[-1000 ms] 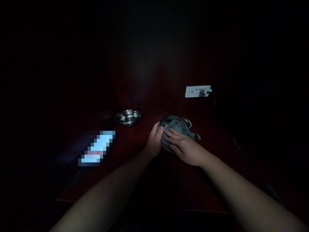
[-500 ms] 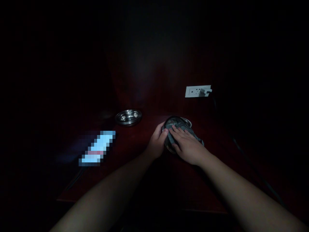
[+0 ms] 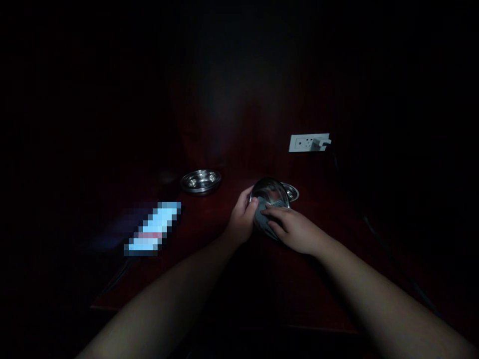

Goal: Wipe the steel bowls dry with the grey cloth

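A shiny metal bowl is held tilted above the dark red table, its inside facing me. My left hand grips its left rim, thumb over the edge and fingers behind. With my right hand I press a grey cloth against the lower part of the bowl's inside. The right fingers are bent over the cloth and partly hide it. Just behind the held bowl, another metal dish shows only its right side.
Stacked metal bowls stand at the back left. A lit, pixelated phone-like screen lies on the left of the table. On the back wall is a socket plate with a plug. A dark cable runs along the right.
My right hand and the cloth have slid down inside the bowl, uncovering its upper part. The right fingers are more bent than before. My left hand keeps its grip on the rim.
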A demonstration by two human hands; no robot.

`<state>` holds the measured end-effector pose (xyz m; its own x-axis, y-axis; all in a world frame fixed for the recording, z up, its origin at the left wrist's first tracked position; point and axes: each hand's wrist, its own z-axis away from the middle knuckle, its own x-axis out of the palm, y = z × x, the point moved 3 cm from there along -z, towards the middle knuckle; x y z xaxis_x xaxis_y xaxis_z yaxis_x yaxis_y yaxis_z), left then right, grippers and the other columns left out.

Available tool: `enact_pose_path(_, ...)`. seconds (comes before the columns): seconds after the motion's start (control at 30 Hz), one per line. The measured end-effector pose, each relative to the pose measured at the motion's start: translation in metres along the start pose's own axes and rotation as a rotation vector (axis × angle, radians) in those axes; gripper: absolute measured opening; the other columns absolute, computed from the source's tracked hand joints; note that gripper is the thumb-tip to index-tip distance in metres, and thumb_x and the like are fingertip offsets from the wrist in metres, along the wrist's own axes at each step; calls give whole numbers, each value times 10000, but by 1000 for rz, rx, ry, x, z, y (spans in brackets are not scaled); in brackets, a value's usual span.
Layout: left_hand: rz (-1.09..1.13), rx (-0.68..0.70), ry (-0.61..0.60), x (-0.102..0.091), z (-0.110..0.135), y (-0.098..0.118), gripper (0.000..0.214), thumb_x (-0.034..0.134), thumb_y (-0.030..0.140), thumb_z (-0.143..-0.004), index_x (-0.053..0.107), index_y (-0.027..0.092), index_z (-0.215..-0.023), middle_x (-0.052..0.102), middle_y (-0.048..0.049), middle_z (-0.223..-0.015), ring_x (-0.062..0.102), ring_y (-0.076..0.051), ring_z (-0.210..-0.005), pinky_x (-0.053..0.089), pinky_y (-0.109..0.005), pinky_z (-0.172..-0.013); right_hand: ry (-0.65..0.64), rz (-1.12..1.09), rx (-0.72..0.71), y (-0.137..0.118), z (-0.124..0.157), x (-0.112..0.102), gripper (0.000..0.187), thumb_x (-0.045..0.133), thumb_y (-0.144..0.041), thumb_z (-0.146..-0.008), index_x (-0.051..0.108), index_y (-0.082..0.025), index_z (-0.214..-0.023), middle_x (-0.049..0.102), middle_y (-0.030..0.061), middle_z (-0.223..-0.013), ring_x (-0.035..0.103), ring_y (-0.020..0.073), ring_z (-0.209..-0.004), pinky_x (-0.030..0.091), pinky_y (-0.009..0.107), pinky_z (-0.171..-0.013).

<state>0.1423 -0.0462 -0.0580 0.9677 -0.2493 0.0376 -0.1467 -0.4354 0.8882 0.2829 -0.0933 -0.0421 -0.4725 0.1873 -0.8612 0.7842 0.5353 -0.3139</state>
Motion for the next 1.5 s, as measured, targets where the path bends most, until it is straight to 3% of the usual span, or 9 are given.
enact_pose_path(0.23,-7,14,-10,0,2,2,454,447,410,-879,464,181,-1270,534,-87,-1290,483,-225,-1201,346,-357,-1034,18,-166,-91,-3,-2,-2,337,524,-189,-816,592,-213,-1145,559,87,-1230,559,215,-1116,447,399,-982)
enact_pose_path(0.53,24,42,11,0,1,4,430,452,394,-879,466,189,-1256,541,-84,-1276,488,-219,-1192,345,-363,-1031,50,-153,-148,-5,-2,-2,339,530,-180,-799,604,-224,-1127,575,80,-1210,532,235,-1138,418,452,-993)
enact_pose_path(0.97,63,24,6,1,0,2,428,454,403,-877,466,185,-1245,542,-89,-1270,497,-216,-1184,352,-363,-1030,1,-240,-166,-9,-1,-4,353,511,-152,-810,585,-220,-1149,499,72,-1328,449,218,-1252,346,446,-1069)
enact_pose_path(1.3,56,8,31,-2,0,1,428,446,411,-878,473,197,-1247,551,-78,-1256,514,-214,-1156,377,-351,-1002,-86,-262,-79,-8,0,-3,265,406,-169,-875,588,-238,-1055,598,35,-1241,362,240,-1332,264,541,-1092)
enact_pose_path(1.4,47,19,58,-3,-2,0,418,430,405,-886,474,194,-1245,550,-74,-1253,508,-208,-1157,370,-347,-1005,-43,-238,-88,-8,0,-1,303,394,-129,-863,573,-217,-1091,595,55,-1235,349,231,-1340,272,518,-1097)
enact_pose_path(1.5,31,40,84,-3,-2,0,405,418,410,-891,487,196,-1227,559,-67,-1232,511,-202,-1143,363,-344,-1007,51,-234,-124,-9,-1,-2,328,413,-114,-847,569,-200,-1123,578,79,-1256,437,214,-1276,330,471,-1079)
